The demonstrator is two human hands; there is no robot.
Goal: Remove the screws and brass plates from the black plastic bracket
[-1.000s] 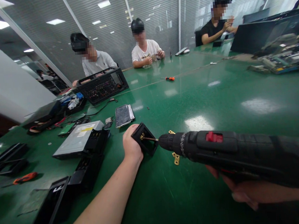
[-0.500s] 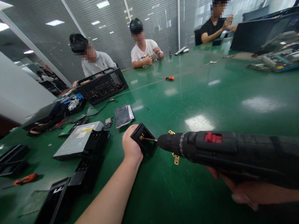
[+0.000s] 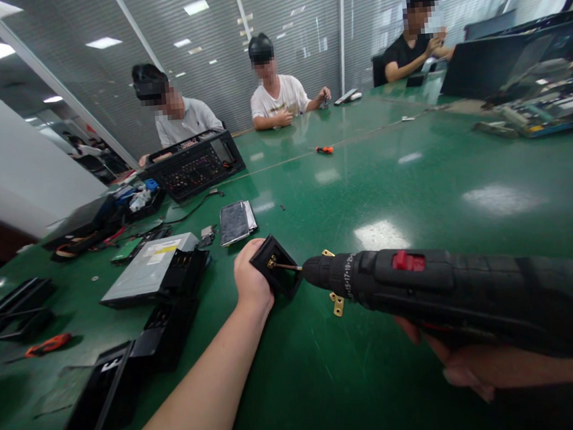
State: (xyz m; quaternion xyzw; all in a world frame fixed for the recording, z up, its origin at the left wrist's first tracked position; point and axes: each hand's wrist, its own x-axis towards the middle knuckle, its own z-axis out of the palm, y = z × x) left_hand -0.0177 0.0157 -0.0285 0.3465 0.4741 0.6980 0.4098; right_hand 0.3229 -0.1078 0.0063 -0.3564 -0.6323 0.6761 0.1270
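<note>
My left hand (image 3: 252,276) is closed round a small black box-like part (image 3: 288,283), tilted with its open side toward the right. Inside it sits a small brass-coloured piece (image 3: 271,262). My right hand (image 3: 473,366) grips a black cordless drill (image 3: 454,294) with a red switch on top, most of the fingers hidden under it. The drill's thin bit (image 3: 288,267) reaches into the black part and meets the brass piece. Beneath and behind the drill's nose lie gold-coloured metal plates (image 3: 338,306) on the green table (image 3: 321,386).
To the left lie a silver disc drive (image 3: 143,271), black plastic housings (image 3: 99,398) and an orange screwdriver (image 3: 50,345). A flat silver-edged device (image 3: 236,223) lies beyond my left hand. Another screwdriver (image 3: 325,149) and a black computer case (image 3: 196,164) are farther off. Three people sit across the table.
Both my hands, the black part and the drill stay almost in place. Across the table, the person in the middle has reached a hand out to a small dark object on the table.
</note>
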